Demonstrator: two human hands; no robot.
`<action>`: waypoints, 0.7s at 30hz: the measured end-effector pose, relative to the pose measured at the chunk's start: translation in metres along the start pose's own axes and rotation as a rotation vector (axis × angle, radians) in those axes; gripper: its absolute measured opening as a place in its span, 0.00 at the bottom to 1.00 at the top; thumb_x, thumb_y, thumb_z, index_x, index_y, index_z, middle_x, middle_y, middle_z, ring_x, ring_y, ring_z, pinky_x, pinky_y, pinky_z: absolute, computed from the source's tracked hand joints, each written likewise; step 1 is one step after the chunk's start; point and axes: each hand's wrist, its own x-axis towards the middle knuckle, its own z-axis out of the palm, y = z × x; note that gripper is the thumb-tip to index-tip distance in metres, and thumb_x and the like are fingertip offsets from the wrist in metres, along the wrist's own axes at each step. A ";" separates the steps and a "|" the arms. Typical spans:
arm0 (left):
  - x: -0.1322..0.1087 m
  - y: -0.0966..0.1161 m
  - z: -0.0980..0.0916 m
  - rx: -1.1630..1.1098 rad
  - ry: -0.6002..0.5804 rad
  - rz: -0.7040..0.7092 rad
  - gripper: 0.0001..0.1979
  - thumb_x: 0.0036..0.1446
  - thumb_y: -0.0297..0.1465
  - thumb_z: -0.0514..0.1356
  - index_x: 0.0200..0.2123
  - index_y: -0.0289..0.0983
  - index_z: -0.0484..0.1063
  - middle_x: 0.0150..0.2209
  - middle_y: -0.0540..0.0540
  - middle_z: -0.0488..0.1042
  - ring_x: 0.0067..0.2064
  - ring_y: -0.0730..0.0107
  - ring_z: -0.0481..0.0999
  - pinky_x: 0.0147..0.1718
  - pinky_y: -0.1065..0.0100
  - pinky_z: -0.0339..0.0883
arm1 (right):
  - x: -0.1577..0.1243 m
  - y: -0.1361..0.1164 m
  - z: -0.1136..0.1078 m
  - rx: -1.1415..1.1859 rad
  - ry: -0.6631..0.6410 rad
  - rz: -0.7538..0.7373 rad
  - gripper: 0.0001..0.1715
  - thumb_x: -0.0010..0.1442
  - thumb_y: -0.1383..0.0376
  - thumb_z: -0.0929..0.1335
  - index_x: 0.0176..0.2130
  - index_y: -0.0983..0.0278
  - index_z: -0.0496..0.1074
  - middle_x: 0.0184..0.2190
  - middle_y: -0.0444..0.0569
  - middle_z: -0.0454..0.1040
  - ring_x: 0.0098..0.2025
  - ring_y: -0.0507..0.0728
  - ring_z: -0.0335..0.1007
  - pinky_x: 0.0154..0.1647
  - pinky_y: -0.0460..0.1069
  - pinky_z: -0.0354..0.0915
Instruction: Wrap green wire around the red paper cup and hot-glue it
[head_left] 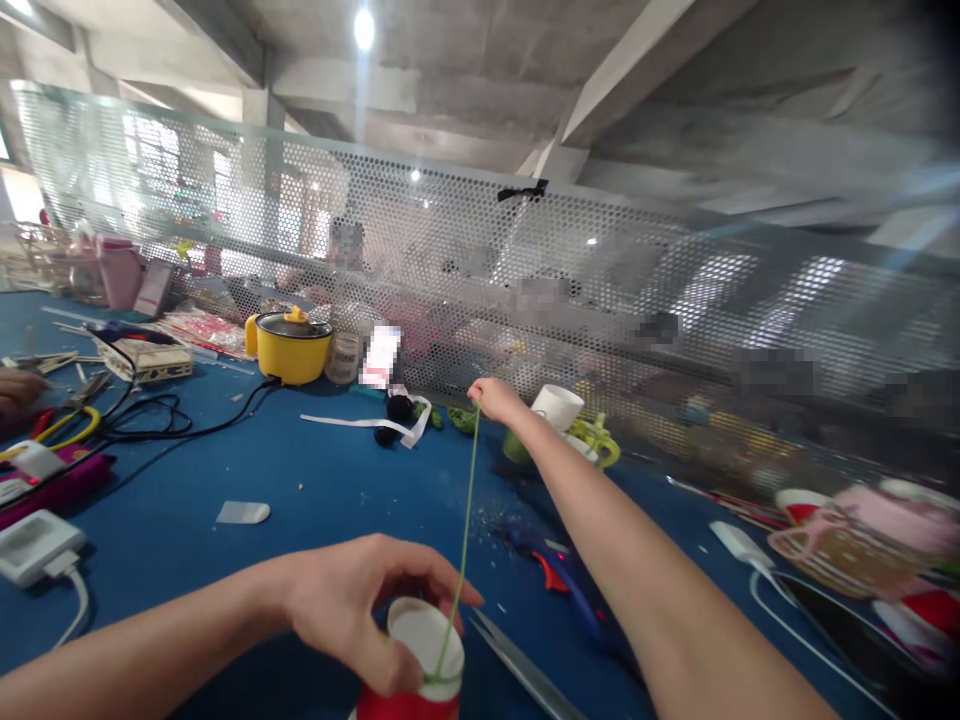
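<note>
"Blue table [300,480], lots of stuff on it. Where's the green string [469,500]?"
"Pulled straight, from the red and white cup [418,632] to the right hand [495,399]."
"What's each hand holding?"
"Right pinches the string. Left hand [352,595] grips the cup."

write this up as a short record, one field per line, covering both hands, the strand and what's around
left hand: curled around a red-and-white cup, thumb at its rim
right hand: stretched far forward, pinching a green strand
strand: runs straight and taut between cup and right hand
right of cup: silver tweezers, then a blue glue gun with a red trigger
back left: yellow electric pot, lid on
surface: blue tabletop
behind: perforated screen
</note>
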 end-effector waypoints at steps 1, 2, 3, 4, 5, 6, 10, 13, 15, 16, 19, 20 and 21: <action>0.000 0.000 0.001 -0.017 -0.020 -0.011 0.31 0.31 0.24 0.64 0.45 0.37 0.70 0.38 0.49 0.72 0.37 0.68 0.70 0.40 0.64 0.64 | 0.000 0.000 -0.001 0.007 0.015 0.005 0.18 0.63 0.60 0.65 0.51 0.63 0.67 0.50 0.52 0.68 0.46 0.58 0.69 0.45 0.57 0.68; 0.000 -0.001 0.002 -0.025 -0.032 -0.023 0.32 0.30 0.24 0.65 0.46 0.37 0.70 0.38 0.49 0.72 0.37 0.68 0.70 0.41 0.63 0.64 | -0.001 -0.001 -0.002 0.017 0.018 0.005 0.18 0.63 0.60 0.65 0.51 0.63 0.67 0.51 0.52 0.68 0.47 0.58 0.69 0.45 0.57 0.68; 0.001 -0.002 0.003 -0.026 -0.040 -0.033 0.32 0.29 0.25 0.65 0.46 0.37 0.71 0.38 0.49 0.72 0.36 0.68 0.70 0.41 0.63 0.64 | -0.002 -0.003 -0.002 0.031 0.003 -0.001 0.18 0.63 0.60 0.65 0.51 0.64 0.67 0.51 0.52 0.68 0.47 0.58 0.68 0.45 0.57 0.67; 0.001 -0.003 0.003 -0.021 -0.043 -0.037 0.33 0.29 0.24 0.66 0.46 0.37 0.71 0.38 0.49 0.72 0.36 0.68 0.69 0.41 0.63 0.64 | -0.004 -0.006 -0.001 0.048 -0.034 -0.013 0.18 0.63 0.61 0.65 0.51 0.64 0.67 0.51 0.52 0.68 0.46 0.58 0.69 0.45 0.57 0.68; 0.002 -0.005 0.004 -0.012 -0.039 -0.035 0.33 0.29 0.24 0.65 0.46 0.38 0.71 0.38 0.49 0.72 0.36 0.68 0.69 0.41 0.63 0.64 | -0.006 -0.011 0.000 0.070 -0.088 -0.031 0.18 0.63 0.61 0.65 0.51 0.64 0.67 0.50 0.52 0.68 0.46 0.57 0.69 0.45 0.57 0.68; 0.003 -0.006 0.003 -0.005 -0.032 -0.027 0.33 0.29 0.24 0.65 0.47 0.38 0.70 0.38 0.49 0.71 0.36 0.67 0.69 0.41 0.63 0.64 | -0.009 -0.017 0.002 0.093 -0.150 -0.050 0.17 0.62 0.60 0.65 0.50 0.64 0.67 0.49 0.52 0.69 0.45 0.57 0.69 0.43 0.56 0.69; 0.006 -0.011 0.000 -0.024 0.015 0.013 0.38 0.31 0.22 0.62 0.52 0.40 0.65 0.39 0.49 0.70 0.38 0.67 0.69 0.40 0.64 0.63 | -0.022 -0.039 0.004 0.166 -0.264 -0.088 0.13 0.63 0.67 0.64 0.47 0.67 0.70 0.36 0.50 0.75 0.31 0.52 0.73 0.32 0.48 0.70; 0.008 -0.013 -0.002 -0.061 0.029 0.037 0.44 0.33 0.23 0.63 0.58 0.41 0.58 0.39 0.48 0.69 0.39 0.67 0.69 0.41 0.64 0.62 | -0.037 -0.046 -0.005 0.187 -0.167 -0.086 0.16 0.61 0.74 0.60 0.46 0.66 0.72 0.26 0.48 0.76 0.23 0.50 0.71 0.24 0.43 0.65; 0.009 -0.015 -0.004 -0.097 0.043 0.046 0.47 0.34 0.24 0.64 0.61 0.41 0.51 0.40 0.48 0.69 0.39 0.67 0.69 0.41 0.64 0.62 | -0.052 -0.041 -0.013 0.194 -0.096 -0.086 0.16 0.61 0.73 0.60 0.45 0.66 0.72 0.25 0.47 0.76 0.22 0.49 0.71 0.23 0.42 0.64; 0.009 -0.015 -0.005 -0.114 0.053 0.048 0.48 0.35 0.25 0.65 0.62 0.41 0.49 0.40 0.47 0.69 0.39 0.67 0.69 0.40 0.64 0.61 | -0.062 -0.036 -0.016 0.193 -0.066 -0.080 0.15 0.61 0.72 0.60 0.44 0.65 0.72 0.25 0.47 0.76 0.22 0.49 0.71 0.23 0.42 0.63; 0.008 -0.017 -0.007 -0.146 0.099 0.081 0.49 0.39 0.25 0.65 0.63 0.42 0.45 0.41 0.47 0.68 0.39 0.68 0.69 0.40 0.64 0.60 | -0.100 -0.013 -0.018 0.154 -0.001 -0.013 0.12 0.60 0.69 0.61 0.38 0.66 0.72 0.24 0.47 0.76 0.24 0.50 0.71 0.25 0.42 0.61; 0.008 -0.017 -0.007 -0.156 0.105 0.091 0.49 0.40 0.26 0.65 0.63 0.42 0.43 0.41 0.47 0.68 0.39 0.67 0.69 0.40 0.63 0.60 | -0.114 -0.005 -0.016 0.130 0.011 0.022 0.11 0.60 0.68 0.61 0.35 0.66 0.72 0.25 0.48 0.76 0.25 0.51 0.72 0.25 0.43 0.60; 0.007 -0.018 -0.007 -0.162 0.115 0.102 0.50 0.40 0.27 0.66 0.63 0.42 0.41 0.41 0.47 0.68 0.40 0.67 0.69 0.40 0.63 0.60 | -0.128 0.004 -0.012 0.102 0.017 0.058 0.11 0.60 0.67 0.61 0.33 0.66 0.72 0.25 0.49 0.76 0.27 0.53 0.72 0.26 0.43 0.59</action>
